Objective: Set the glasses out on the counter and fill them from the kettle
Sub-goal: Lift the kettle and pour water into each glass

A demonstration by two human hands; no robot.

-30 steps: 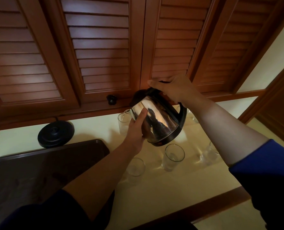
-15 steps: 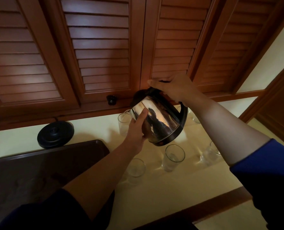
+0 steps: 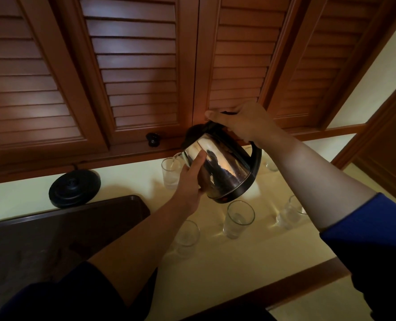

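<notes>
A steel kettle (image 3: 224, 167) with a black handle hangs tilted to the left above the pale counter (image 3: 227, 258). My right hand (image 3: 241, 123) grips its handle from above. My left hand (image 3: 190, 184) presses flat against its shiny side. Its spout is over a glass (image 3: 170, 174) at the back, and a thin stream of water runs into it. Three more glasses stand nearer: one (image 3: 186, 238) by my left forearm, one (image 3: 237, 218) under the kettle, one (image 3: 290, 215) beside my right forearm. Another glass (image 3: 271, 165) peeks out behind the kettle.
The kettle's black round base (image 3: 74, 188) sits at the back left of the counter. A dark brown tray (image 3: 60, 230) lies in front of it. Louvred wooden cabinet doors (image 3: 134, 72) with a black knob (image 3: 153, 139) hang close above. A wooden strip edges the counter front.
The kettle has tipped slightly further to the left and water now runs from the spout into the back glass. Both hands keep their hold.
</notes>
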